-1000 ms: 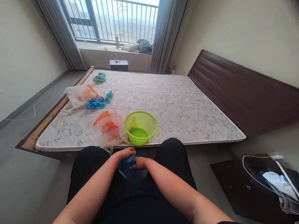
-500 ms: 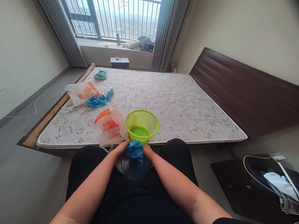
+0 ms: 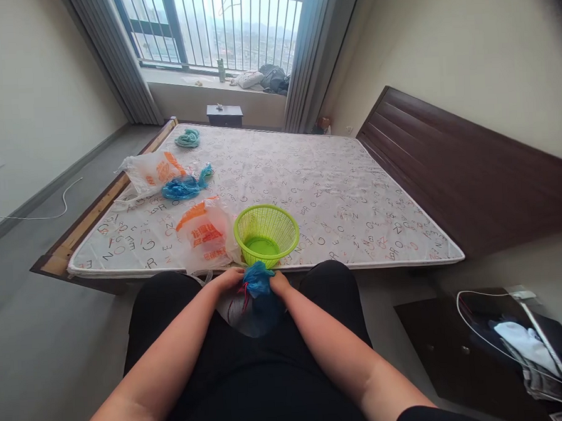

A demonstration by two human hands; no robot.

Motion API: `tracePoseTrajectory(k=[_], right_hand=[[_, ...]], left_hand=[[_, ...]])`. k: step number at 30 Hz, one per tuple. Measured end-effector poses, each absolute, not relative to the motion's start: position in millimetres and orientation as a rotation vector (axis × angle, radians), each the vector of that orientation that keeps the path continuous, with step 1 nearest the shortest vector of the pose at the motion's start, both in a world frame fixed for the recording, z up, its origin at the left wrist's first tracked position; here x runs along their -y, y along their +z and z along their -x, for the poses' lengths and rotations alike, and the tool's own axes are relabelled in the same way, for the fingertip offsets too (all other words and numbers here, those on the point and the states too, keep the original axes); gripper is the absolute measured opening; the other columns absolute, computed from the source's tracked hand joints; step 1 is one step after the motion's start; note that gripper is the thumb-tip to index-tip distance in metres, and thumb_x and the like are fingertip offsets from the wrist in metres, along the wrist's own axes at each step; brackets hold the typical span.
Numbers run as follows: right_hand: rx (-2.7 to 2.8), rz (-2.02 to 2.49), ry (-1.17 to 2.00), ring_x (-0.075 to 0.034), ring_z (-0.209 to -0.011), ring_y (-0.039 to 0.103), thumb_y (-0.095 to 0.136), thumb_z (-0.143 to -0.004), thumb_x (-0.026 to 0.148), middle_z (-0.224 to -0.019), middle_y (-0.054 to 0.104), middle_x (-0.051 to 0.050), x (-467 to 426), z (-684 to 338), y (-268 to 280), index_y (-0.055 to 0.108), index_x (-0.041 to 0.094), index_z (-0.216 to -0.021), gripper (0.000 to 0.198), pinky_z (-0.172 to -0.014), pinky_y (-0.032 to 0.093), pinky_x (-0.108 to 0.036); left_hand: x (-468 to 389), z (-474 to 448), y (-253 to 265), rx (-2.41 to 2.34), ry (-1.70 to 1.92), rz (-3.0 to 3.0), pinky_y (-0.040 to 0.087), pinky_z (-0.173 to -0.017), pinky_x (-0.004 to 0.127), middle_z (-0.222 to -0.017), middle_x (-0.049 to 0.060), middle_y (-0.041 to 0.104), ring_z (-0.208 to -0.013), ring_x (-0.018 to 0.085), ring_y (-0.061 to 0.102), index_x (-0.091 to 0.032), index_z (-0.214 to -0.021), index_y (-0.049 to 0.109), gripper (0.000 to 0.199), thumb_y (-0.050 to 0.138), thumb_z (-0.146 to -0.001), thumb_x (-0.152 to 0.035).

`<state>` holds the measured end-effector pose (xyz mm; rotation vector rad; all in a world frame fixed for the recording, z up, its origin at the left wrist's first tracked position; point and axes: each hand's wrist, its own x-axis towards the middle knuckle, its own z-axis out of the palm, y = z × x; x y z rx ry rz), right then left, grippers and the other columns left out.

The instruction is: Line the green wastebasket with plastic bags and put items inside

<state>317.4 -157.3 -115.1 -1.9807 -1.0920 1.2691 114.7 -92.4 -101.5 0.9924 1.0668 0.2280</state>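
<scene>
Between my knees, a blue plastic bag [image 3: 258, 279] is gathered upright at the edge of the bed. My left hand [image 3: 229, 280] grips its left side, with the fingers closed and partly hidden. On the other side my right hand [image 3: 280, 284] is closed on the plastic too. A red string [image 3: 244, 295] hangs at the bag's left side. Under it lies a pale, rounded, see-through shape [image 3: 252, 325] that I cannot make out. Just beyond the hands stands a green plastic basket [image 3: 289, 238]. To its left is a white plastic bag with orange print [image 3: 205, 233].
The mattress [image 3: 317, 183] carries another white bag [image 3: 149, 170], a crumpled blue bag [image 3: 182, 187] and a teal bundle [image 3: 187, 138]. A dark headboard [image 3: 456, 145] rises at right. Low on the right, a dark cabinet [image 3: 443, 353] has a white cable and cloth on it.
The blue bag has shifted slightly, and its red string now shows more plainly on the left. Both hands keep their grip. The basket and the other bags stay put.
</scene>
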Motion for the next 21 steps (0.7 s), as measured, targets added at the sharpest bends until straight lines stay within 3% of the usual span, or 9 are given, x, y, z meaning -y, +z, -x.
tracePoseTrajectory(k=[4, 7, 10, 15, 21], right_hand=[[1.165, 2.161, 1.134, -0.031, -0.106, 0.064, 0.064, -0.076, 0.02, -0.112, 0.068, -0.019, 155.0, -311.4, -111.1, 0.062, 0.014, -0.102, 0.027, -0.092, 0.046, -0.041], [1.336, 2.019, 1.126, -0.023, -0.093, 0.064, 0.061, -0.082, 0.026, -0.095, 0.069, -0.01, 153.1, -301.8, -106.9, 0.063, 0.017, -0.09, 0.012, -0.085, 0.047, -0.033], [1.393, 1.694, 1.313, -0.017, -0.079, 0.061, 0.063, -0.084, 0.036, -0.081, 0.066, -0.002, 153.4, -293.9, -104.2, 0.063, 0.018, -0.085, 0.018, -0.076, 0.046, -0.029], [1.294, 1.503, 1.517, -0.013, -0.065, 0.056, 0.076, -0.071, 0.029, -0.073, 0.063, 0.003, 155.9, -288.7, -105.2, 0.064, 0.019, -0.097, 0.031, -0.062, 0.041, -0.024], [1.209, 1.536, 1.458, -0.011, -0.056, 0.048, 0.07, -0.075, 0.029, -0.061, 0.053, 0.007, 149.8, -295.4, -107.8, 0.061, 0.019, -0.081, 0.014, -0.056, 0.034, -0.023]], left_hand=[[88.6, -115.5, -104.4, -1.163, 0.287, -0.988, 0.04, -0.053, 0.025, -0.056, -0.001, 0.059, -0.05, 0.012, 0.053, -0.016, -0.07, 0.059, 0.038, 0.083, -0.062, -0.044], [87.2, -116.1, -106.2, -1.177, 0.307, -1.008, 0.035, -0.052, 0.024, -0.055, -0.002, 0.058, -0.049, 0.01, 0.049, -0.015, -0.07, 0.061, 0.036, 0.083, -0.062, -0.042], [86.1, -117.6, -106.9, -1.193, 0.344, -1.034, 0.031, -0.051, 0.023, -0.056, -0.002, 0.058, -0.049, 0.009, 0.045, -0.014, -0.071, 0.064, 0.035, 0.084, -0.061, -0.04], [87.0, -120.7, -104.0, -1.182, 0.388, -1.023, 0.035, -0.053, 0.024, -0.063, 0.0, 0.061, -0.054, 0.01, 0.05, -0.013, -0.077, 0.064, 0.041, 0.082, -0.064, -0.048], [92.6, -120.5, -96.0, -1.038, 0.414, -0.857, 0.037, -0.054, 0.023, -0.07, -0.003, 0.061, -0.057, 0.01, 0.053, -0.017, -0.094, 0.059, 0.053, 0.084, -0.064, -0.054]])
